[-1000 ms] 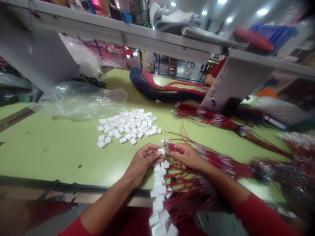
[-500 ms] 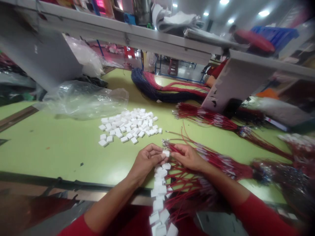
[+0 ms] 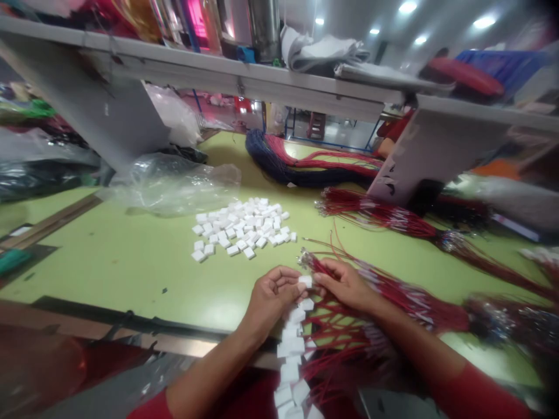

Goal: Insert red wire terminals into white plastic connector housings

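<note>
My left hand (image 3: 274,297) pinches a small white block (image 3: 305,281) at its fingertips. My right hand (image 3: 345,285) grips a bunch of red cords (image 3: 393,297) close to that block, and their metal-tipped ends (image 3: 305,258) stick out beyond my fingers. A string of similar white blocks (image 3: 290,349) hangs down below my hands among the cords, over the table's front edge. A loose pile of white blocks (image 3: 240,227) lies on the green table (image 3: 131,262), beyond and left of my hands.
Bundled red cords (image 3: 375,212) and a blue-and-red cord bundle (image 3: 288,163) lie farther along the table. A crumpled plastic bag (image 3: 170,189) sits behind the pile. A grey shelf (image 3: 244,78) on supports spans the table, and a person's arm (image 3: 386,145) shows beyond it.
The whole view has shifted right and slightly down in the frame as my head turned. My hands stay together at the white block, and the pile looks undisturbed.
</note>
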Tool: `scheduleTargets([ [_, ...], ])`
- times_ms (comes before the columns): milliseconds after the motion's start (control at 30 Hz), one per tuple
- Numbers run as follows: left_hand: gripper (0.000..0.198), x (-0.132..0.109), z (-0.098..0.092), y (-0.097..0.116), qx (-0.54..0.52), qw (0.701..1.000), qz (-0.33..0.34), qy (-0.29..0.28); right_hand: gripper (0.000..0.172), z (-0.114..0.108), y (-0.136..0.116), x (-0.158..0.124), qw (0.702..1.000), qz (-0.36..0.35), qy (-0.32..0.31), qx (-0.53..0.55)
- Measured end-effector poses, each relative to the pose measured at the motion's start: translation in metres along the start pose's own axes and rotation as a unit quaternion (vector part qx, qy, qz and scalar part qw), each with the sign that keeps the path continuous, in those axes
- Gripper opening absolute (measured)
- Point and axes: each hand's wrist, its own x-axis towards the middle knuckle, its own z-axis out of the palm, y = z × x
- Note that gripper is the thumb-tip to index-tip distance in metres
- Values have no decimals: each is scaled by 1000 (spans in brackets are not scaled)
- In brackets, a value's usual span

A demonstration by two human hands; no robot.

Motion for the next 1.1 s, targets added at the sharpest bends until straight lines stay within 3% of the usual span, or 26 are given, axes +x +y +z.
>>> scheduleTargets([
  [67,22,2,-17,5,84,995,54,6,26,-3,1,2,996,-47,58,-41],
  [133,18,9,-42,16,209,966,144,55,26,-4,2,4,995,-39,79,-37],
  [200,20,20,-70,29,352,900,229,118,29,-2,3,4,998,8,60,4],
  [300,20,39,-103,43,532,796,266,112,34,1,3,4,998,44,24,33],
  [400,19,51,-113,46,614,737,274,75,36,3,0,3,998,49,10,39],
  [500,23,53,-108,41,631,719,282,72,35,3,-4,3,997,58,-1,48],
  [567,25,50,-101,38,615,732,284,72,34,3,-6,2,997,65,-2,48],
  [633,25,45,-94,37,566,772,283,70,33,4,-7,2,997,68,4,48],
  [733,29,36,-80,34,396,885,238,56,31,6,-8,2,997,62,14,44],
  [800,29,31,-66,31,248,955,154,44,30,7,-9,2,997,59,20,46],
  [833,28,29,-59,29,180,977,107,41,29,8,-10,2,997,58,22,48],
  [933,26,24,-39,24,43,999,10,27,28,8,-12,1,997,56,25,53],
  [1100,24,19,-24,19,-41,999,-23,-9,30,6,-10,1,998,49,29,36],
])
